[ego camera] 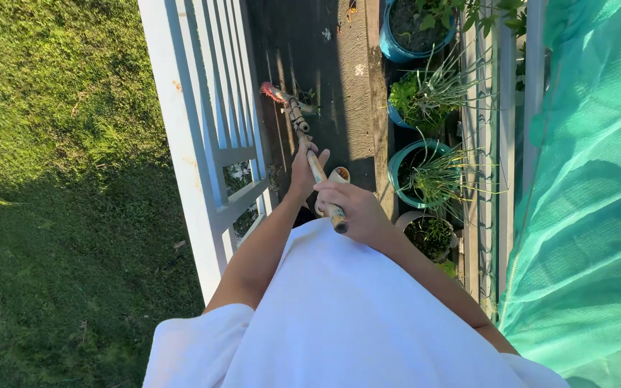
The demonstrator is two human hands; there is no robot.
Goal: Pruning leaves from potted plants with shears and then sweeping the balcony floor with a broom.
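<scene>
Gripping a long tan bamboo-like broom handle [316, 169] with both fists closed: left hand [305, 167] lower on the shaft, right hand [351, 210] near its top end. Reddish bristle head [273, 91] rests on the dark wet deck floor [325, 65] at 12 o'clock. We judge short strokes along the boards best. At 2 o'clock, teal round pots [399, 167] hold soil and grassy green plants [436, 176].

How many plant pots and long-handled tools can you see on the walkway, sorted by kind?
Round teal plastic plant pots: 3
Round pale plant pot: 1
Long bamboo-handled broom, held by left hand and right hand: 1
Total: 5
</scene>
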